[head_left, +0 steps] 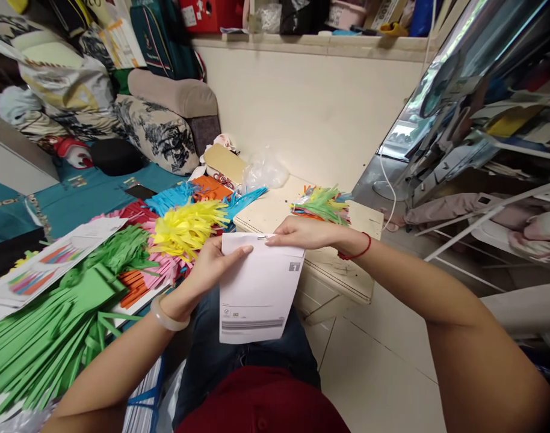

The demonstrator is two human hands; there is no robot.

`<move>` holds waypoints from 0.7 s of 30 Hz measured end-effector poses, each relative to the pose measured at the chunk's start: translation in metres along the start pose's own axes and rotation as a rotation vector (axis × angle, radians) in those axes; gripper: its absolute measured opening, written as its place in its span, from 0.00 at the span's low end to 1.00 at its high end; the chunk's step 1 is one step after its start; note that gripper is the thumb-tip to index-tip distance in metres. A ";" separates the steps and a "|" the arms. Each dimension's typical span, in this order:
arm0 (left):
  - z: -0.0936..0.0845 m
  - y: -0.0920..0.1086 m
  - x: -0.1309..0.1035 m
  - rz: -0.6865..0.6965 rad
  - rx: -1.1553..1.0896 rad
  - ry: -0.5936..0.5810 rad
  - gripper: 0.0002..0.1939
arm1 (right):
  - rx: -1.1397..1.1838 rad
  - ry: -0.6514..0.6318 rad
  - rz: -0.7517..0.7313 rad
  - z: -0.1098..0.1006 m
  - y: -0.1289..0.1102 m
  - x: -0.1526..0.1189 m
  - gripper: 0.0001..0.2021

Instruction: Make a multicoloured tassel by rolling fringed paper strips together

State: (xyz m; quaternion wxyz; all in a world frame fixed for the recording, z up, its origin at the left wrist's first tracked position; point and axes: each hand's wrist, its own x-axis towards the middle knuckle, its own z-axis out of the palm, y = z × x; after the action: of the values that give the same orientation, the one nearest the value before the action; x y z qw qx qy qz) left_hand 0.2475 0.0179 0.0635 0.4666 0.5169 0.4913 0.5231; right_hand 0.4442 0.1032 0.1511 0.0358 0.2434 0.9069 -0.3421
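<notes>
A white paper, perhaps an envelope point(257, 288), hangs upright above my lap, with a grey box marked "1" at its upper right and a printed band near the bottom. My left hand point(218, 261) grips its upper left edge, thumb on the front. At the top edge, my right hand point(297, 233) pinches it beside a small metal piece point(262, 238), which looks like a clip. The fingers behind the paper are hidden. Left of my hands lie bunches of cut paper strips: yellow point(185, 228), green point(62, 331), pink point(171, 267) and blue point(171, 198).
A small cream table point(266, 213) stands ahead, bearing a multicoloured strip bundle point(322, 204) and a clear plastic bag point(266, 171). Printed sheets point(53, 258) lie at left. A white cable point(387, 180) hangs at right near a metal rack point(482, 228). Cushions point(162, 132) sit at back left.
</notes>
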 end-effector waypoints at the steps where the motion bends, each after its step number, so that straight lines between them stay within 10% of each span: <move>1: 0.000 0.002 0.003 0.004 -0.009 -0.013 0.21 | -0.048 0.043 -0.011 -0.001 -0.003 -0.002 0.21; 21: -0.011 -0.005 0.037 0.164 0.135 0.126 0.11 | -0.042 0.294 -0.074 0.001 0.039 -0.007 0.20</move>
State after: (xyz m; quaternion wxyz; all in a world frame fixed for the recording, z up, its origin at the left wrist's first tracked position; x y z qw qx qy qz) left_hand 0.2358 0.0544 0.0620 0.3547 0.5518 0.5097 0.5567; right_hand 0.4683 0.1251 0.1288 -0.1048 0.2562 0.9177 -0.2850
